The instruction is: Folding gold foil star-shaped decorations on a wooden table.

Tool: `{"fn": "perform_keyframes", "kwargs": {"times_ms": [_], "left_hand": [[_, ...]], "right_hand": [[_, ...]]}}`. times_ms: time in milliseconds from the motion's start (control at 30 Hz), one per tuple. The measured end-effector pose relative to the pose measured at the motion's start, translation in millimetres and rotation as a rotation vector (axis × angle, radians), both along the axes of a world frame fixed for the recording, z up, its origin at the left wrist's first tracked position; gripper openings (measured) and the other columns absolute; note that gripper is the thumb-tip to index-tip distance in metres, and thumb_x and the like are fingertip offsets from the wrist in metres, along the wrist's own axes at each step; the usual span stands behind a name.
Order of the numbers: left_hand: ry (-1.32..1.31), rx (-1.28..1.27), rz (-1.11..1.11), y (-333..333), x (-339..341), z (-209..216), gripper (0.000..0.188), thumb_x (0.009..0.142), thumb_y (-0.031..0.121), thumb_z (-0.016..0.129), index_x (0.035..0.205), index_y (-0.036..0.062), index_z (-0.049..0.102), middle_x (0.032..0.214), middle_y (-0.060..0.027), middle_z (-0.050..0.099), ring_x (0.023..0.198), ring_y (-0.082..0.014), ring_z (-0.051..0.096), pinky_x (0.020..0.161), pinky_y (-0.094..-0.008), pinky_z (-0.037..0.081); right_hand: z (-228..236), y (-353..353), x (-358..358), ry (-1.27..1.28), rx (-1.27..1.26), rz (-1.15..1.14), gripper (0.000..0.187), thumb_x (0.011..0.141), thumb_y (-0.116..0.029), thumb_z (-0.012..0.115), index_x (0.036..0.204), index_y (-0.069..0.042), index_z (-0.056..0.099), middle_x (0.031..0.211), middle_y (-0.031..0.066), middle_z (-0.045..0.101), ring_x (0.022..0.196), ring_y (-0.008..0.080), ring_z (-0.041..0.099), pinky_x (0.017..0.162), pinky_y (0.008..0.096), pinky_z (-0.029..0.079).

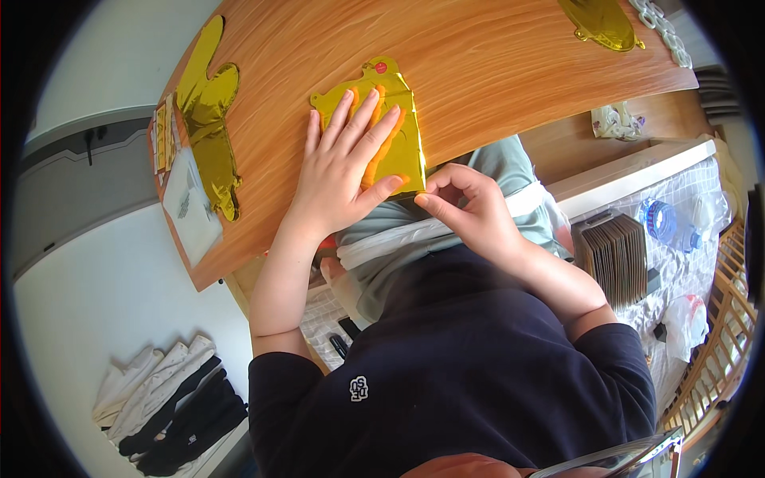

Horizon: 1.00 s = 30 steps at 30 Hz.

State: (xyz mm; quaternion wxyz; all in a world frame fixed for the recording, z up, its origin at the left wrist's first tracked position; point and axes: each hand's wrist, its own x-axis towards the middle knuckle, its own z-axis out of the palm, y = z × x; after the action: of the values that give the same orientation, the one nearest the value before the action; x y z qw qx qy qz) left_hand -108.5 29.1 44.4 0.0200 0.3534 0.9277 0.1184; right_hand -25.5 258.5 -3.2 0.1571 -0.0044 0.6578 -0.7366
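Observation:
A shiny gold foil balloon (408,147), flattened into a rough rectangle with a small round tab bearing a red sticker, lies at the near edge of the wooden table. Spread flat across it, my left hand (339,171) presses it to the tabletop with fingers pointing away from me. Thumb and forefinger of my right hand (478,205) pinch the balloon's near right corner, right at the table edge. Farther left rests a second, longer gold foil balloon (209,119), crinkled and flat. Part of another gold foil piece (602,24) shows at the far right.
On the table's left end are a clear plastic packet (191,211) and a small stack of cards (164,135). White chain-like links (665,32) lie at the far right corner. Lower right, a dark pleated object (612,256) and a plastic bottle (669,225) sit on checked cloth.

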Motion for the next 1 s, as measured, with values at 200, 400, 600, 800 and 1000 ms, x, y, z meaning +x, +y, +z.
{"fn": "perform_keyframes", "kwargs": {"times_ms": [200,400,600,800,1000], "left_hand": [[0.012,-0.015,-0.003,-0.8,0.8,-0.1,0.081,0.098,0.067,0.058,0.164,0.0243,0.042,0.173,-0.0107,0.032,0.159,-0.0415,0.026,0.123,-0.0724,0.014],[0.006,-0.052,-0.002,1.3,1.4,1.9,0.082,0.097,0.064,0.059,0.164,0.0195,0.043,0.173,-0.0125,0.032,0.16,-0.042,0.024,0.125,-0.0691,0.012],[0.02,-0.041,0.012,2.4,1.3,0.3,0.081,0.096,0.06,0.062,0.164,0.0204,0.042,0.173,-0.0125,0.033,0.159,-0.0428,0.025,0.124,-0.0702,0.013],[0.049,-0.018,0.029,4.6,0.5,-1.6,0.08,0.095,0.066,0.063,0.163,0.0267,0.044,0.171,-0.0102,0.037,0.157,-0.0413,0.03,0.121,-0.0741,0.019],[0.022,-0.022,0.074,5.4,3.5,3.3,0.082,0.094,0.057,0.068,0.164,0.0228,0.042,0.172,-0.0126,0.033,0.158,-0.0424,0.027,0.123,-0.0711,0.015]], "right_hand": [[-6.1,-2.1,2.1,0.062,-0.024,-0.023,0.014,0.097,-0.012,0.079,0.1,-0.002,0.071,0.096,0.0003,0.069,0.082,0.0065,0.062,0.074,0.0241,0.051],[-15.5,-11.6,11.1,0.091,-0.096,-0.119,0.019,0.096,-0.004,0.079,0.109,-0.001,0.065,0.101,0.0039,0.071,0.091,0.0102,0.068,0.084,0.0255,0.055],[-18.6,-19.5,11.7,0.064,-0.328,-0.288,0.039,0.093,0.006,0.076,0.113,-0.007,0.046,0.099,0.008,0.071,0.095,0.0112,0.07,0.085,0.0258,0.055],[-19.1,-13.9,9.8,0.078,-0.392,-0.322,0.034,0.092,0.006,0.077,0.108,-0.006,0.05,0.097,0.0085,0.072,0.091,0.0119,0.069,0.083,0.026,0.055],[33.6,9.7,-15.2,0.919,0.566,-0.162,0.03,0.079,0.001,0.085,0.105,-0.006,0.072,0.099,0.0094,0.072,0.09,0.0295,0.068,0.077,0.0393,0.054]]}}
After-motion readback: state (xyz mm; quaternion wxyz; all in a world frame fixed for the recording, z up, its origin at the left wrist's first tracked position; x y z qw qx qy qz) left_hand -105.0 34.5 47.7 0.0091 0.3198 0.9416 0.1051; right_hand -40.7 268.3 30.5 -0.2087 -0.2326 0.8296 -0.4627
